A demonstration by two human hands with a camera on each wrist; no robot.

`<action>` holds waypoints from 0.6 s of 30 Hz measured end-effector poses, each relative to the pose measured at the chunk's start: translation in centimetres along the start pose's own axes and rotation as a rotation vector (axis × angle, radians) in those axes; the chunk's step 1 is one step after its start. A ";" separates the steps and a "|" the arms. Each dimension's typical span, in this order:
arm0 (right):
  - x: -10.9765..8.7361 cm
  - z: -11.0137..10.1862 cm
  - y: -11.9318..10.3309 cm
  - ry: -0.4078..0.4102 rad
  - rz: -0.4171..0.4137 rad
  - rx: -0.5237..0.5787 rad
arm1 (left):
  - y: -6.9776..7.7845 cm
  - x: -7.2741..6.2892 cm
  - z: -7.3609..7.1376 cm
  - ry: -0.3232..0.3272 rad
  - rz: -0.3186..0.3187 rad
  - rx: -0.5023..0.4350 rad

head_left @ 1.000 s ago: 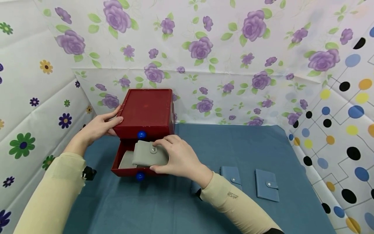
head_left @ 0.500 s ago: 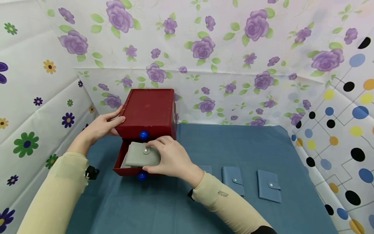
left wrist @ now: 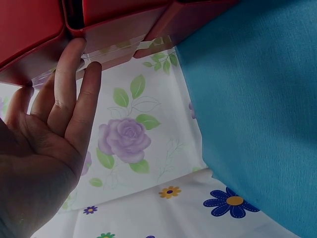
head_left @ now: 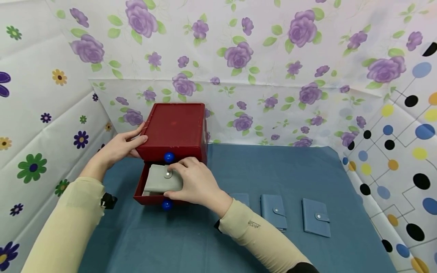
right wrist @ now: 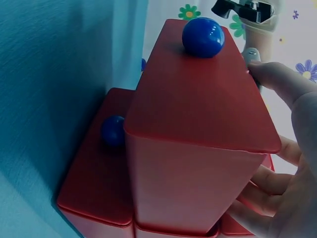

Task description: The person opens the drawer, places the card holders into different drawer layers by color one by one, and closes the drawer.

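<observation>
A red drawer chest (head_left: 174,125) stands at the back left, one drawer (head_left: 139,189) pulled out below the blue-knobbed top one. My right hand (head_left: 195,181) pinches a grey snap wallet (head_left: 158,182) over the open drawer, thumb at its front edge and fingers near the snap. Only a grey corner of the wallet (right wrist: 251,54) shows in the right wrist view. A sliver of another grey thing shows beneath it in the drawer. My left hand (head_left: 119,148) rests against the chest's left side, its fingers (left wrist: 67,84) fairly straight and touching it.
Blue snap wallets lie in a row on the blue cloth (head_left: 191,242): one at right (head_left: 315,218), one in the middle (head_left: 273,210) and one partly behind the right forearm (head_left: 241,198). Another blue-knobbed drawer (right wrist: 94,168) is closed under the open one. Patterned sheets stand around.
My right hand has moved left and slightly inward with the grey wallet, which now covers most of the grey thing in the drawer. The left hand stays against the chest.
</observation>
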State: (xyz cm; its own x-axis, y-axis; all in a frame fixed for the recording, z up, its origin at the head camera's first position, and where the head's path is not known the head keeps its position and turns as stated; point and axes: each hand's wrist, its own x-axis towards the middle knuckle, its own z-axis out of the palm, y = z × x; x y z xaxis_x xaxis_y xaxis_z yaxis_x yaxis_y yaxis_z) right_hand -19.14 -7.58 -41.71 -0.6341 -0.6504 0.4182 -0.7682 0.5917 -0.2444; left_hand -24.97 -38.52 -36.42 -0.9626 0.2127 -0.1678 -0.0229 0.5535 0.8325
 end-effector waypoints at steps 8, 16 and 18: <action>0.0 0.4 0.2 -0.002 -0.010 -0.013 | 0.2 0.0 0.1 -0.002 -0.001 0.010; -0.4 0.5 0.4 0.029 -0.042 -0.009 | 0.2 -0.1 0.0 0.001 -0.018 0.014; -0.4 0.6 0.5 0.037 -0.047 -0.006 | 0.3 -0.1 0.0 0.003 -0.017 0.017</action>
State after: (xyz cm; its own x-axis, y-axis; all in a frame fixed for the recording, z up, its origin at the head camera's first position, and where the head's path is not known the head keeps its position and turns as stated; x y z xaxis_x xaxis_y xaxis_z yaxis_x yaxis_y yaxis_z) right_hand -19.28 -7.30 -42.52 -0.5935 -0.6596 0.4612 -0.7965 0.5636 -0.2189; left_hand -24.85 -38.35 -36.17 -0.9630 0.2002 -0.1805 -0.0351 0.5707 0.8204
